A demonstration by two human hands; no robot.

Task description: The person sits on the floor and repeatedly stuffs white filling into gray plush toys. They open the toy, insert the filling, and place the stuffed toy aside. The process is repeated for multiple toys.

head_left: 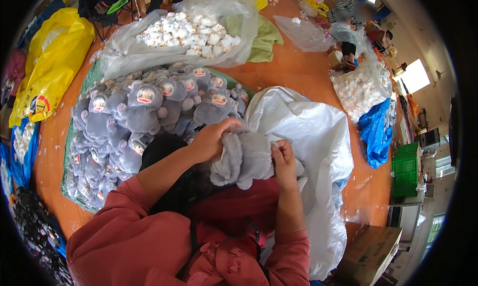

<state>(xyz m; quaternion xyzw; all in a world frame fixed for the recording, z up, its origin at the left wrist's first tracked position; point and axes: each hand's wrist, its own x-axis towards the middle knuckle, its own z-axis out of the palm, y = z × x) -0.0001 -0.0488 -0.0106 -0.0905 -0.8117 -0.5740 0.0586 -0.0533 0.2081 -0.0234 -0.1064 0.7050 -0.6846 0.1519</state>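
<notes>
Between my two hands is a grey plush toy (251, 159), held above my lap with its furry back upward. My left hand (214, 140) grips its left end, the fingers partly hidden behind the fur. At its right end my right hand (285, 159) pinches the plush between thumb and fingers. Its face, if it has one, cannot be seen from here. A large heap of grey plush dolls (144, 99) with small painted faces lies just beyond and to the left of my arms.
A white woven sack (323, 131) spreads at my right. Beyond the heap, a clear plastic bag (244, 27) holds small white pieces. A yellow bag (55, 52) stands far left, a cardboard box (371, 251) near right, a green crate (406, 169) farther right. People work at the back right.
</notes>
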